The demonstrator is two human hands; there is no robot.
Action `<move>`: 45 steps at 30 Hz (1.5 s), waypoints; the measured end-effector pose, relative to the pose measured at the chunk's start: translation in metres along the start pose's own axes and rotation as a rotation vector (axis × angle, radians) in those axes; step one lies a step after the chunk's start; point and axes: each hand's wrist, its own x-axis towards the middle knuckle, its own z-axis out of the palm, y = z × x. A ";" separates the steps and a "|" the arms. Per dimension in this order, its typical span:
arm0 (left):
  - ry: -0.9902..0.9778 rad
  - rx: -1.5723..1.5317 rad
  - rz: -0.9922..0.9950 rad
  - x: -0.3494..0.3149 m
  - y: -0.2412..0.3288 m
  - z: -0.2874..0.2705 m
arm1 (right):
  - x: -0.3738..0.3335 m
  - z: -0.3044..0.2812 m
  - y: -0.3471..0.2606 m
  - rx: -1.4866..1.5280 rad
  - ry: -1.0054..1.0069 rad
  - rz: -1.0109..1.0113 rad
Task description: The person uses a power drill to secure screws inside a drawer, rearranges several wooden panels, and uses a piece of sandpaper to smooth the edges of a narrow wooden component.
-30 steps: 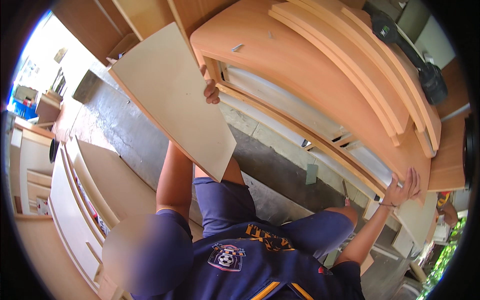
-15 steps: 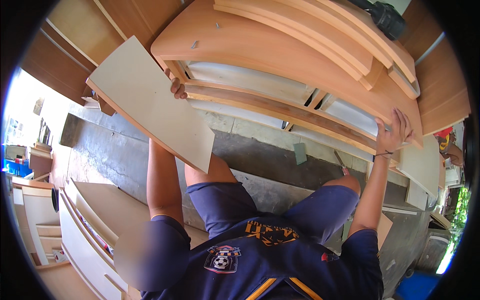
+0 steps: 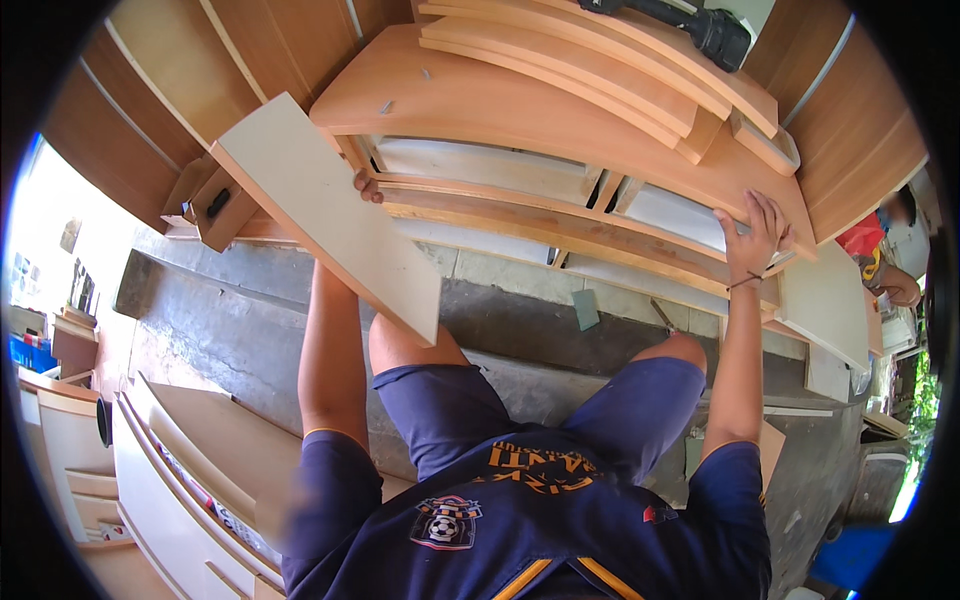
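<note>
My left hand [image 3: 368, 187] grips a white panel [image 3: 325, 215] with a wood-coloured edge. Only its fingertips show, curled over the panel's far side; the rest is behind the board. The panel is held tilted above my left knee, beside the left end of a wooden furniture frame [image 3: 560, 232]. My right hand [image 3: 757, 232] lies with fingers apart on the near right edge of the frame's wood-coloured top panel [image 3: 480, 112], holding nothing. Two screws, one a silver screw [image 3: 386, 107], are on that top panel's left part.
Curved wooden strips [image 3: 565, 75] are stacked on the top panel, with a black power tool [image 3: 722, 40] behind. Wood panels [image 3: 285, 45] lean at the back. More boards [image 3: 190, 500] stand at lower left. A green piece [image 3: 585, 310] lies on the floor. Another person [image 3: 895, 280] is at far right.
The white panel has turned more edge-on and shifted slightly right in the view. My right hand stays on the top panel's edge. The whole view has shifted a little.
</note>
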 end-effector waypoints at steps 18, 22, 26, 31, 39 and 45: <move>1.147 -0.202 0.224 0.031 -0.168 0.072 | -0.073 -0.019 -0.150 1.132 -0.691 0.369; 1.219 -0.128 0.111 0.039 -0.175 0.072 | -0.075 0.017 -0.143 1.271 -0.662 0.529; 1.159 0.247 0.027 0.023 -0.169 0.059 | -0.055 0.018 -0.152 1.324 -0.740 0.661; 1.065 0.592 -0.029 0.005 -0.155 0.070 | -0.038 0.019 -0.148 1.309 -0.743 0.722; 1.191 1.040 0.104 -0.005 -0.148 0.046 | -0.028 0.022 -0.163 1.316 -0.819 0.728; 1.173 1.011 0.185 -0.005 -0.160 0.037 | -0.029 0.025 -0.159 1.280 -0.802 0.721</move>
